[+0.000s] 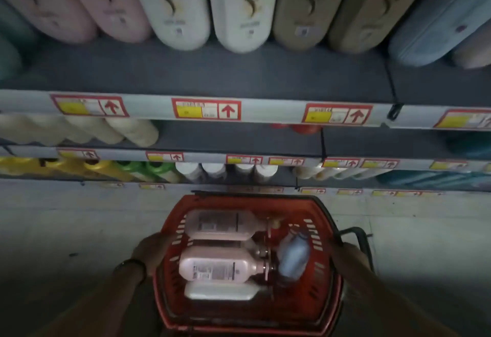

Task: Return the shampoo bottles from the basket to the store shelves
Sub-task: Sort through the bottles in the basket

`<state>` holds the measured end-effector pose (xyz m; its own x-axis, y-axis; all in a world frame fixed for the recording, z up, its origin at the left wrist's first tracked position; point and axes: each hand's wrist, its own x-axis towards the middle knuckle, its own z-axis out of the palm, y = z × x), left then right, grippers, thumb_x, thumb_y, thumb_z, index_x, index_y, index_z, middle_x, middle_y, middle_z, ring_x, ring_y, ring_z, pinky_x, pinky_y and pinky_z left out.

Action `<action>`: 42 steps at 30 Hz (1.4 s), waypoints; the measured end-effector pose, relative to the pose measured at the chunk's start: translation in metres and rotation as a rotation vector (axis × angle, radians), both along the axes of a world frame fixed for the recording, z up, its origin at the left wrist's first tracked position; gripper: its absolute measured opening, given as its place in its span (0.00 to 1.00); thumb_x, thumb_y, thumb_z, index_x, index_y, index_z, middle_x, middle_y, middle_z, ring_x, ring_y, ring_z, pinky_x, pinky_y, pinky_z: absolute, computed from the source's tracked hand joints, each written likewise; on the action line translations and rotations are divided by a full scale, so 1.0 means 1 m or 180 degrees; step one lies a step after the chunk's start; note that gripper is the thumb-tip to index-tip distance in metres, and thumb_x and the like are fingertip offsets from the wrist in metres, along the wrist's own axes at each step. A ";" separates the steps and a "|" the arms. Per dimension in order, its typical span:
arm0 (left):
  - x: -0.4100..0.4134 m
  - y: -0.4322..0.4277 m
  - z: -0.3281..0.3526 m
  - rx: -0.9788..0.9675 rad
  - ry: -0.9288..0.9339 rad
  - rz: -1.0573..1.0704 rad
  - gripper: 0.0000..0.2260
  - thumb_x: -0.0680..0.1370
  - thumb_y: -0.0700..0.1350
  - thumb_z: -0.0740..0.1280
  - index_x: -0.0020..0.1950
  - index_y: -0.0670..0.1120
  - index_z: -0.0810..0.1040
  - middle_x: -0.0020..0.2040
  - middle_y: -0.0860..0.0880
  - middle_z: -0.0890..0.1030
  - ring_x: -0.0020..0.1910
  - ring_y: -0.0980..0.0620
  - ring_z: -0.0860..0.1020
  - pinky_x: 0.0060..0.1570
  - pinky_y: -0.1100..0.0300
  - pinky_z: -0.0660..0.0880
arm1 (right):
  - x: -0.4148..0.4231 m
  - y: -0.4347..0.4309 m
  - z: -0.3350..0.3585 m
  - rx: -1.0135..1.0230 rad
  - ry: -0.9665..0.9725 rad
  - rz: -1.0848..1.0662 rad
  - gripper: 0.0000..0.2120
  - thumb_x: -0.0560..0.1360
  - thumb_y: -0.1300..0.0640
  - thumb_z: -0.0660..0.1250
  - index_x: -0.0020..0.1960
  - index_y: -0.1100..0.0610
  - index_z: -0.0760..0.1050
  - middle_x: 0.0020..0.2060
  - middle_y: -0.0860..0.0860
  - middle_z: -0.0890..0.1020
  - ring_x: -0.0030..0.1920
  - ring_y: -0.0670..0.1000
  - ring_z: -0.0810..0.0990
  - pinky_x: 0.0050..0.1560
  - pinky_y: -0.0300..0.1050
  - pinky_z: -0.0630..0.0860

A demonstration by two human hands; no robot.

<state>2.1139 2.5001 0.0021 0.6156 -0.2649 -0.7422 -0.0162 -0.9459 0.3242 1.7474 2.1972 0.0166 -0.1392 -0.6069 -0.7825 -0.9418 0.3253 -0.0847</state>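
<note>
Gripping the red basket (329, 233) by its rims, left hand (151, 250) and right hand (350, 255) bracket several shampoo bottles (218, 267) lying inside, below the shelves (265, 110). Rigid, probably slick and weighty; best grasped mid-body.

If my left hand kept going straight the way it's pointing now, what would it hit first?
Your left hand already rests against the red basket at its left rim. Pushed straight on, it probably meets the upper pink bottle inside, though depth is unclear.
</note>
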 end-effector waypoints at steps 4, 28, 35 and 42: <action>0.037 -0.023 -0.041 0.0374 0.0091 -0.0577 0.23 0.86 0.60 0.62 0.69 0.46 0.83 0.67 0.38 0.84 0.67 0.38 0.80 0.67 0.48 0.74 | 0.017 0.004 -0.026 0.0016 0.0061 0.0108 0.34 0.80 0.29 0.62 0.60 0.58 0.86 0.53 0.59 0.89 0.55 0.62 0.87 0.58 0.52 0.83; -0.035 -0.046 -0.031 -0.0765 -0.0916 -0.2961 0.15 0.82 0.59 0.64 0.64 0.53 0.77 0.60 0.50 0.80 0.56 0.48 0.80 0.55 0.48 0.80 | 0.133 0.085 -0.018 -0.0946 -0.0923 0.2752 0.23 0.82 0.40 0.65 0.72 0.52 0.73 0.65 0.56 0.81 0.65 0.59 0.80 0.68 0.60 0.77; -0.027 -0.077 -0.051 -0.1231 -0.0917 -0.2937 0.14 0.80 0.60 0.68 0.62 0.57 0.77 0.61 0.59 0.77 0.55 0.60 0.77 0.55 0.59 0.78 | 0.142 0.092 -0.055 -0.0784 -0.1476 0.2784 0.24 0.79 0.44 0.73 0.72 0.46 0.73 0.64 0.50 0.81 0.60 0.53 0.84 0.59 0.54 0.83; -0.002 -0.069 -0.040 -0.0584 -0.0922 -0.3639 0.20 0.79 0.64 0.70 0.69 0.59 0.77 0.62 0.60 0.77 0.59 0.61 0.75 0.55 0.66 0.70 | 0.148 0.098 -0.037 -0.1181 -0.0889 0.3432 0.30 0.76 0.39 0.77 0.72 0.51 0.75 0.66 0.53 0.81 0.67 0.57 0.79 0.68 0.55 0.78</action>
<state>2.1115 2.4308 -0.0383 0.0922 -0.8561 -0.5085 -0.9138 -0.2756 0.2984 1.8954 2.2951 -0.0209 0.7348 -0.5032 -0.4548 -0.6486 -0.7175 -0.2541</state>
